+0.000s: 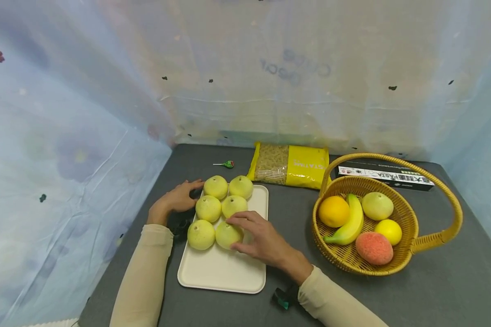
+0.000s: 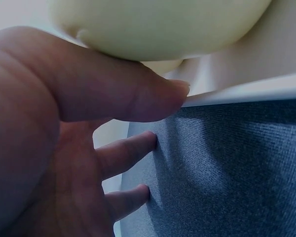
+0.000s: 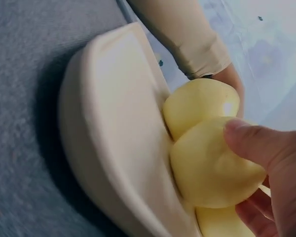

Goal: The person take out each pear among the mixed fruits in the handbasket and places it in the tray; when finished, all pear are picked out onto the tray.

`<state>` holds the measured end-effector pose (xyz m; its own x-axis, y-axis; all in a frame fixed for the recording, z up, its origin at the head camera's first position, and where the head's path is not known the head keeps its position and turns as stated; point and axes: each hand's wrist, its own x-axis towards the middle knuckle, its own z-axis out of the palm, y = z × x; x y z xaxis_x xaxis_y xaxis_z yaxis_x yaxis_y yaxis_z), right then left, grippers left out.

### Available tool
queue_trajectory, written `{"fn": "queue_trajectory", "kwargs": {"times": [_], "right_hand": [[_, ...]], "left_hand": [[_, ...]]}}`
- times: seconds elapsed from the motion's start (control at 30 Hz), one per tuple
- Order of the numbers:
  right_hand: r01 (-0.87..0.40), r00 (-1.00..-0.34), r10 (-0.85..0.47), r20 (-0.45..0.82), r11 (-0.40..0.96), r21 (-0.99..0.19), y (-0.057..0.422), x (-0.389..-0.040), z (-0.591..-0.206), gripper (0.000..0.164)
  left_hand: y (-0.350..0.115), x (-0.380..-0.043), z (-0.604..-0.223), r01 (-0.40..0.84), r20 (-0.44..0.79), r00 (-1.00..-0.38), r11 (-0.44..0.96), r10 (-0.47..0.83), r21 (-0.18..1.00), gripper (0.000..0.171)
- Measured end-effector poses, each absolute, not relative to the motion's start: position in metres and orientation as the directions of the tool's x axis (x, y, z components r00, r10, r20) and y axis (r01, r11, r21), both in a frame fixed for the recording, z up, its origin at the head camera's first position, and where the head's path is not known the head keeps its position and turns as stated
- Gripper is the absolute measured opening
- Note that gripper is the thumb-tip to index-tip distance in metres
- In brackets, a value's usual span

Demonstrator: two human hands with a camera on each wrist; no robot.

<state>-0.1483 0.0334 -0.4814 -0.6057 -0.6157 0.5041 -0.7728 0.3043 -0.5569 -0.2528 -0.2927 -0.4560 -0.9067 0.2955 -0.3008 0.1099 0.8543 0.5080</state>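
Several pale yellow-green round fruits stand in two columns on a cream rectangular tray point(image 1: 222, 272). My right hand point(image 1: 266, 238) holds the nearest right fruit point(image 3: 212, 165) between thumb and fingers; this fruit still sits on the tray. Beside it to the left is another pale fruit point(image 1: 201, 235). My left hand point(image 1: 181, 196) rests at the tray's left edge, by the far-left fruit point(image 1: 215, 187). In the left wrist view, its thumb point(image 2: 138, 94) lies along the tray rim just under a fruit, while two straight fingertips touch the dark tabletop.
Right of the tray stands a wicker basket point(image 1: 409, 218) with an arched handle, holding an orange, a banana, a yellow fruit, a pale fruit and a red oval one. A yellow pasta bag point(image 1: 308, 164), a black pasta box point(image 1: 384, 175) and a lollipop point(image 1: 228, 164) lie behind.
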Motion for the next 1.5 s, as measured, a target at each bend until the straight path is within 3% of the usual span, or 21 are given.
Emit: {"fn": "queue_trajectory", "kwargs": {"times": [0.2,0.43,0.83,0.97,1.13,1.37,1.5], "right_hand": [[-0.732,-0.63,-0.621,0.466,0.276,-0.622,0.052,-0.149,-0.464,0.062],[-0.709,-0.658,-0.61,0.442,0.304,-0.636,0.112,-0.151,-0.419,0.059],[-0.527,-0.845,-0.341,0.411,0.656,-0.54,0.235,-0.151,-0.367,0.055],[-0.386,-0.914,-0.246,0.323,0.773,-0.503,0.261,-0.153,-0.363,0.054],[-0.187,-0.981,-0.144,0.128,0.867,-0.462,0.281,-0.163,-0.364,0.064],[-0.079,-0.996,-0.091,-0.012,0.913,-0.399,0.299,-0.174,-0.372,0.069],[-0.009,-0.985,-0.07,-0.159,0.935,-0.354,0.307,-0.18,-0.377,0.082]], "left_hand": [[-0.294,-0.251,-0.459,0.102,-0.305,-0.907,0.853,0.292,0.513,0.073],[-0.293,-0.251,-0.457,0.11,-0.296,-0.907,0.847,0.299,0.52,0.073],[-0.292,-0.251,-0.457,0.102,-0.305,-0.905,0.845,0.298,0.525,0.074],[-0.292,-0.251,-0.457,0.096,-0.305,-0.907,0.846,0.291,0.524,0.074],[-0.292,-0.251,-0.456,0.096,-0.304,-0.908,0.85,0.287,0.517,0.074],[-0.291,-0.251,-0.455,0.093,-0.306,-0.908,0.85,0.287,0.519,0.074],[-0.292,-0.251,-0.455,0.102,-0.301,-0.908,0.85,0.292,0.517,0.073]]}}
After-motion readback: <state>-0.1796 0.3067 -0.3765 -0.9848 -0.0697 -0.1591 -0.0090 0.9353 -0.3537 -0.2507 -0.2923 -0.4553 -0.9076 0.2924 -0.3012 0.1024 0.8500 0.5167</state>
